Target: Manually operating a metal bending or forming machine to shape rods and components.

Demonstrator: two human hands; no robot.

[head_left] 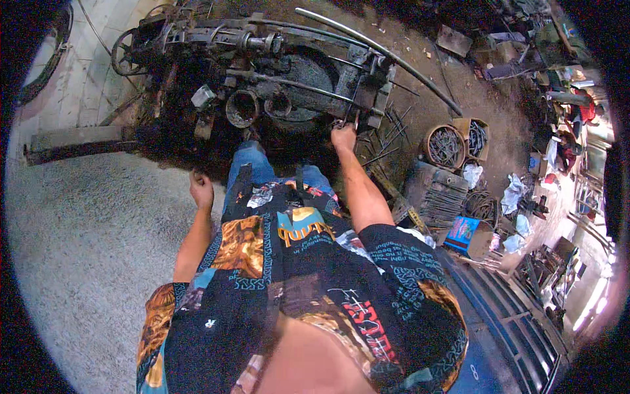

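Lit unevenly, bright at the rims and dim in the middle. Washed out at the upper left, over the pale paved ground (85, 72), and blown to white glare at the lower right edge near the metal racks (594, 295). Deeply shadowed across the dark machine (275, 72), with its lower parts lost in black. Softly and evenly lit on the grey floor (79, 249), without hard shadows. Strongly bent by the fisheye, straight bars curving toward the rim. Ringed by a black vignette. Slightly soft and grainy throughout, smeared at the far right.
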